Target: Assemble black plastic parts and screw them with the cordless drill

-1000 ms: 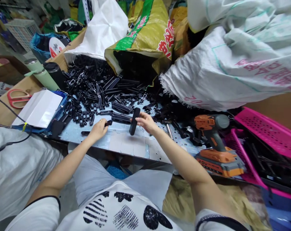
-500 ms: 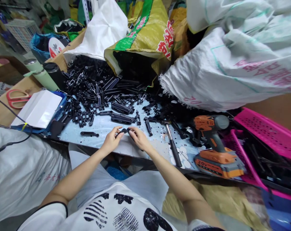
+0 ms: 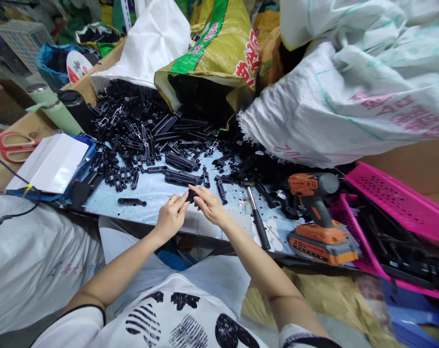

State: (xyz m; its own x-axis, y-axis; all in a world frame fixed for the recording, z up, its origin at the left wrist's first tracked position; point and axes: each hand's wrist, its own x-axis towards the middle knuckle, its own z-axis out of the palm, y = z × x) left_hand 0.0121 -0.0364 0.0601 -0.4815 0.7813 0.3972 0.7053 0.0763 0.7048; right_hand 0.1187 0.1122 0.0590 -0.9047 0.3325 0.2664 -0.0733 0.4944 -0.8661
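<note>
My left hand (image 3: 173, 215) and my right hand (image 3: 209, 205) meet over the front of the workbench. Between their fingertips is a small black plastic part (image 3: 191, 195), mostly covered by the fingers. Both hands are closed on it, thumbs and forefingers pinching. A single black arm-shaped piece (image 3: 132, 201) lies flat to the left of my left hand. Just beyond the hands rest longer black arms (image 3: 183, 177), stacked side by side. A jointed black piece (image 3: 221, 189) lies past my right hand.
Black parts (image 3: 132, 130) are heaped at the back, below a yellow-green sack (image 3: 226, 53) and white sacks. On the right are a hammer (image 3: 258, 220), an orange cordless drill (image 3: 319, 217) and a pink basket (image 3: 397, 198). Red-handled scissors (image 3: 16, 147) and white paper (image 3: 49, 162) lie left.
My hands have come together. The black pieces that were apart at each hand's fingertips now meet as one small part between them. The view has shifted slightly.
</note>
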